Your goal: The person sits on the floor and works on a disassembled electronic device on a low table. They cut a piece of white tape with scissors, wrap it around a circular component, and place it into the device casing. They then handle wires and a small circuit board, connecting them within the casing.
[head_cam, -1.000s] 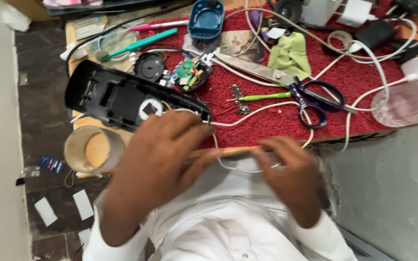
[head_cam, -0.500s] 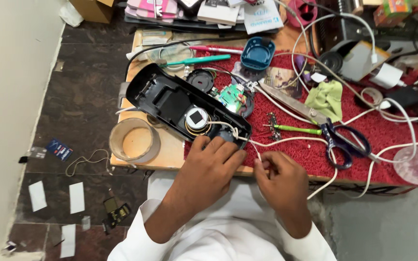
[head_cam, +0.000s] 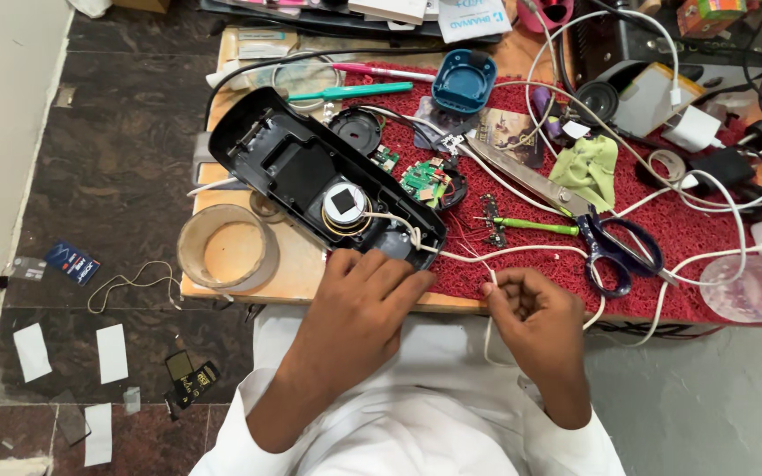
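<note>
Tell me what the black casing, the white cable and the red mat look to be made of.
Black casing: seemingly moulded plastic, semi-gloss, with ribs and soft highlights. White cable: apparently rubbery plastic sheath, smooth and bending freely. Red mat: probably looped vinyl or fibre, coarse, matte texture.

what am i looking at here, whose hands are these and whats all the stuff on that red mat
This is one view from a camera worn on a person's head, looking down at their own two bare hands. The left hand rests on the near end of an opened black plastic casing. The right hand pinches a thin white wire that runs into that casing. On the red mat lie scissors, a green-handled screwdriver, small circuit boards, a blue housing and white cables. A tape roll sits on the left.
</note>
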